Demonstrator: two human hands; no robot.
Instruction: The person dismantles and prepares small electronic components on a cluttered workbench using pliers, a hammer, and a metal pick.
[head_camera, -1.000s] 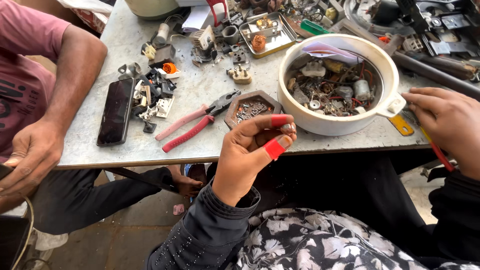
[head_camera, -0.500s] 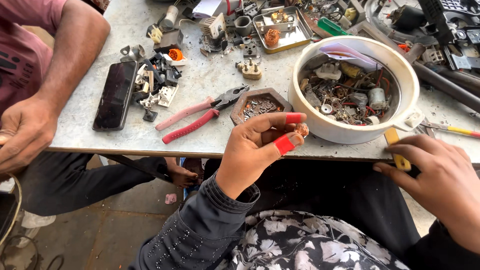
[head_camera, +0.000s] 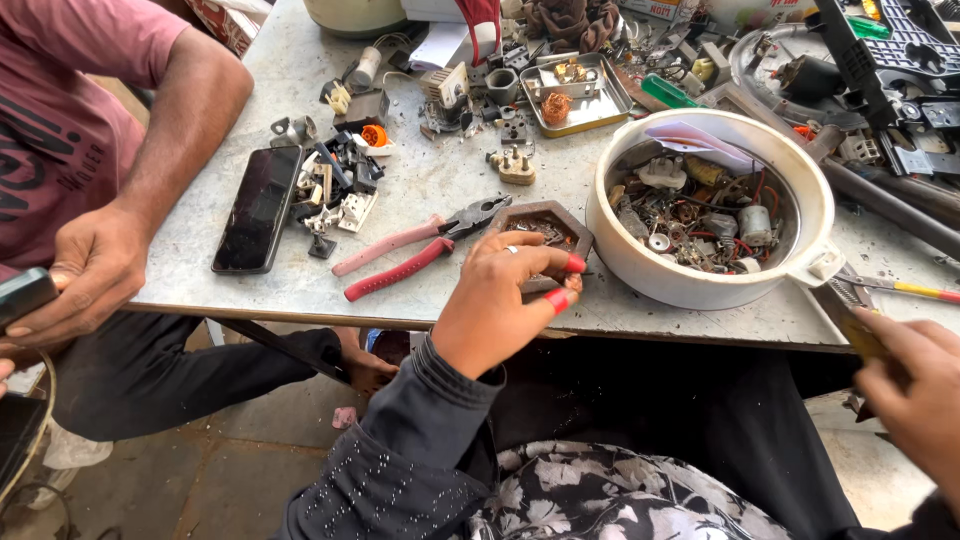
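My left hand reaches over the table's front edge, its red-nailed fingertips pinched together on a tiny part at the near rim of a brown hexagonal dish of small bits. Little of the part shows between the fingers. At the bottom right, below the table edge, my right hand grips a tool with a yellow handle. A white bowl full of scrap parts and wires stands between the two hands.
Red-handled pliers lie left of the dish, a black phone and loose parts further left. A metal tray and black machine parts crowd the back. Another person's hand rests at the left edge.
My left hand has dropped from mid-air to the dish's near rim. My right hand has come off the table beside the bowl and moved down below the edge, holding the tool.
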